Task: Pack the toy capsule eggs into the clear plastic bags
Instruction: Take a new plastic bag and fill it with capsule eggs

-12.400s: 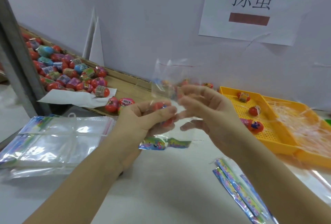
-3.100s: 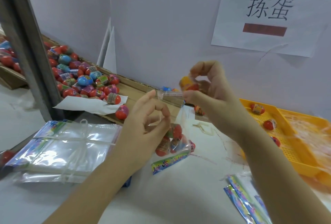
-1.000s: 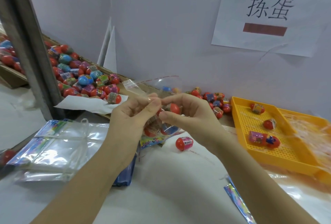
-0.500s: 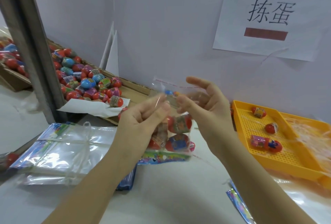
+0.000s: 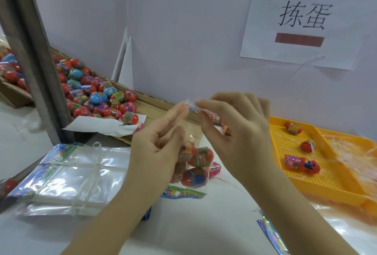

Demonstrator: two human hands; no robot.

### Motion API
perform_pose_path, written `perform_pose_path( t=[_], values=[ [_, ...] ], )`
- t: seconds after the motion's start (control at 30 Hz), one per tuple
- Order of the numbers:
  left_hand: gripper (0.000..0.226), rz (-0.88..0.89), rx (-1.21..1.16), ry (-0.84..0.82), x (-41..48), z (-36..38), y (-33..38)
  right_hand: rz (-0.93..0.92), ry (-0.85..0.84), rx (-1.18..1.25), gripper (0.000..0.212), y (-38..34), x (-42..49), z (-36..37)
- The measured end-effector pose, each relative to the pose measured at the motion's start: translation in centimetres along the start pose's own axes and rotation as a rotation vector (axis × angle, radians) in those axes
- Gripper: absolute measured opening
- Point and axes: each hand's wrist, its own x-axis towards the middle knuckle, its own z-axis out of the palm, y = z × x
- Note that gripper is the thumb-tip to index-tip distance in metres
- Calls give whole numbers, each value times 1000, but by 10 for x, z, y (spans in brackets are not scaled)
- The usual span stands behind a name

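**First:** Clear plastic sat pinched between both your hands in the head view. The bag (image 5: 193, 138) hung from its top edge over the white table (image 5: 183, 230), between the stack of empty bags (image 5: 77, 175) and the yellow tray (image 5: 326, 183).

**Second:** Your left hand (image 5: 155, 148) nipped that edge with thumb and forefinger, and its other fingers were loosely curled round nothing. Your right hand (image 5: 238, 132) pinched the same strip just beside it, with the remaining fingers relaxed and half spread.

**First:** Several eggs (image 5: 201, 157) lay in the bag's lower half, touching one another, above the printed band (image 5: 183, 194) at the bottom.

**Second:** I'd judge you were at the closing step, with the bag filled and its mouth being sealed. Whether the flap was stuck down, I couldn't tell.

**First:** Next you'd need to press evenly along the whole edge, so no gap lets an egg slip out. Then lay it aside and take a fresh bag from the stack. Plenty of loose eggs (image 5: 98, 97) sat in the cardboard box (image 5: 155, 103) on your left.
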Motion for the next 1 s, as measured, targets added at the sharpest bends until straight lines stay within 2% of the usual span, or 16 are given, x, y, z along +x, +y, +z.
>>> perform_pose_path(
  t=[0.17,0.3,0.4,0.53,0.67,0.7,0.87,0.9,0.97,1.0],
  values=[
    [42,85,138,-24,-7,4,-2,-10,-86,30,10,-6,4,-3],
    [42,183,337,-30,-7,2,-3,-2,-53,14,6,-5,5,-5],
    [41,221,392,-66,-8,2,-1,-23,20,-67,13,-5,3,-4],
    [48,233,352,-56,-9,4,-1,47,5,-118,10,-2,3,-2],
    [50,115,188,0,-6,5,3,481,16,-28,7,46,15,-29],
    [49,78,127,28,-5,4,2,541,-2,-45,7,60,16,-38],
    [44,-70,-45,149,-1,7,1,514,-82,-262,3,118,17,-87],
    [42,-97,-48,176,1,6,0,504,-220,-316,4,130,15,-95],
    [37,-156,-50,205,2,6,-1,366,-780,-477,11,147,7,-109],
    [35,-177,-55,213,3,6,0,317,-1023,-466,17,162,2,-119]
  ],
)
